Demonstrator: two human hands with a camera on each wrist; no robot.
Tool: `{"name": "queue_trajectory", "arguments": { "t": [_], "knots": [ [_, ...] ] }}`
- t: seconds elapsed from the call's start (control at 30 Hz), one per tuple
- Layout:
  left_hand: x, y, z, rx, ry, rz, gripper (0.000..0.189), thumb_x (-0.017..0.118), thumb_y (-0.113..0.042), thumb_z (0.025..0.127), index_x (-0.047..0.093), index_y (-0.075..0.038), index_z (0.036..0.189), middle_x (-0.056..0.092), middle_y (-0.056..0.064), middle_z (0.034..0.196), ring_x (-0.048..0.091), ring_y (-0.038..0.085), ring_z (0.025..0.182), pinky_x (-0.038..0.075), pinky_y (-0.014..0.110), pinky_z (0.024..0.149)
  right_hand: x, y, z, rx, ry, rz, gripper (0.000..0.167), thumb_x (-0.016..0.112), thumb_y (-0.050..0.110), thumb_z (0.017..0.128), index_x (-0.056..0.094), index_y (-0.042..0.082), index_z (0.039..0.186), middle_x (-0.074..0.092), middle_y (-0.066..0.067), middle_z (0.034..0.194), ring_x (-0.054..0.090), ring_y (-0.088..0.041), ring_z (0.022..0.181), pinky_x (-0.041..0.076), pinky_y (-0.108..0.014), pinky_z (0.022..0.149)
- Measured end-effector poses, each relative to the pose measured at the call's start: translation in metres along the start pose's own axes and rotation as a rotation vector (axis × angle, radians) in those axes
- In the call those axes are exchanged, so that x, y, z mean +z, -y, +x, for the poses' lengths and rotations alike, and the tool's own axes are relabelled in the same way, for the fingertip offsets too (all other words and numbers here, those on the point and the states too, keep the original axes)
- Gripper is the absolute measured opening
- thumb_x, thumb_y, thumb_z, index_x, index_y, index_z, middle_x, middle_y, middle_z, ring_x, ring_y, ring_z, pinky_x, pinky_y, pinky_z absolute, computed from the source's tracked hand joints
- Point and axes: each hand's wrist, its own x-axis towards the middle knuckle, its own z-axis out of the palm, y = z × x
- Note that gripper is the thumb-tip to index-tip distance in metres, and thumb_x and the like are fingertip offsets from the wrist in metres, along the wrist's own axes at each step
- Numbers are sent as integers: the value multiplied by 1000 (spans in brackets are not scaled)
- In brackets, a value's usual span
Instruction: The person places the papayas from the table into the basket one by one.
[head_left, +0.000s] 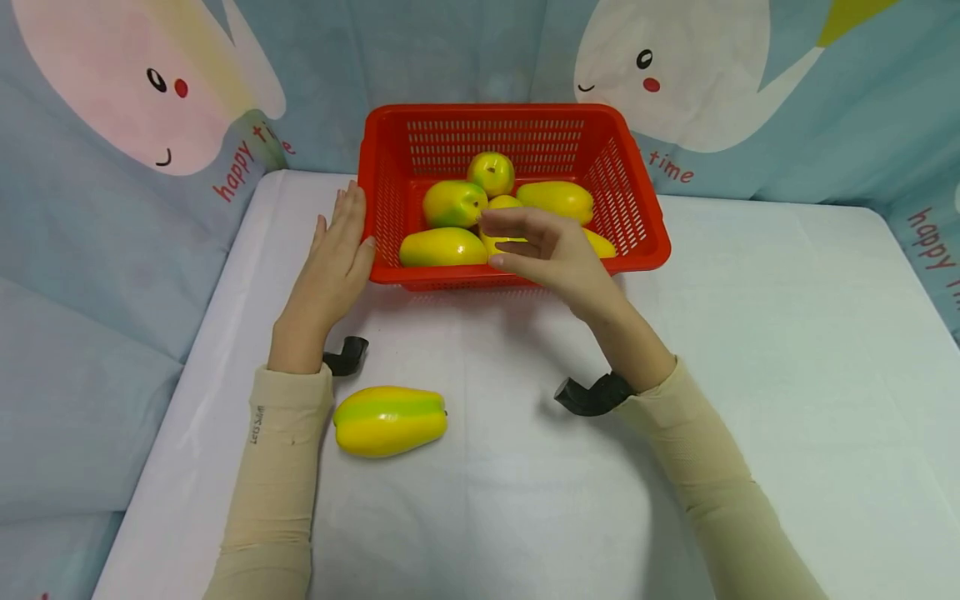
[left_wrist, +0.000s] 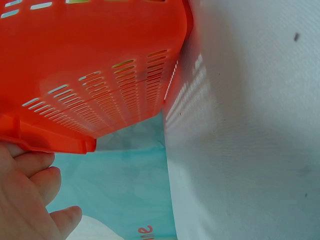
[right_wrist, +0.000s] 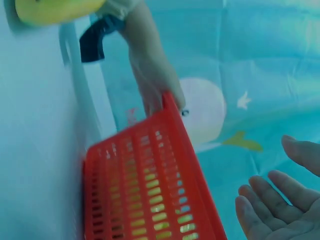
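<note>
A red plastic basket (head_left: 517,279) with slotted walls sits at the back of the table, with several glossy yellow-green fruits (head_left: 444,247) inside. My left hand (head_left: 324,267) lies along its left rim, fingers straight against the outside; the left wrist view shows those fingertips (left_wrist: 46,182) at the rim. Over the basket's front edge hovers my right hand (head_left: 547,246), its fingers loosely bent and thumb apart, hiding part of the fruits. Nothing is in its grasp; in the right wrist view the palm (right_wrist: 290,220) shows bare beside the basket wall (right_wrist: 145,185).
One papaya-shaped yellow-green fruit (head_left: 390,422) lies on the white tabletop (head_left: 525,500), beside my left forearm. Black wrist mounts (head_left: 592,395) stick out from both wrists. A blue curtain (head_left: 465,50) with printed whales hangs right behind the basket.
</note>
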Motion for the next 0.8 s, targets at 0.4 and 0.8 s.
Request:
{"name": "queue_trajectory", "arguments": {
  "t": [0.4, 0.8],
  "knots": [
    [0, 0, -1, -4, 2, 0, 61, 31, -27, 99, 5, -9, 152, 2, 1, 158, -2, 14, 143, -4, 42, 114, 28, -5, -25, -44, 167, -27, 40, 65, -4, 84, 57, -6, 123, 58, -20, 124, 53, -25, 118, 42, -43, 98],
    [0, -1, -2, 5, -2, 0, 61, 31, -27, 99, 6, -8, 152, 4, 3, 158, -1, 15, 144, -4, 42, 114, 51, -19, -28, -53, 355, -137, 41, 72, 3, 81, 61, -2, 120, 63, -9, 119, 59, -12, 109, 46, -31, 95]
  ]
}}
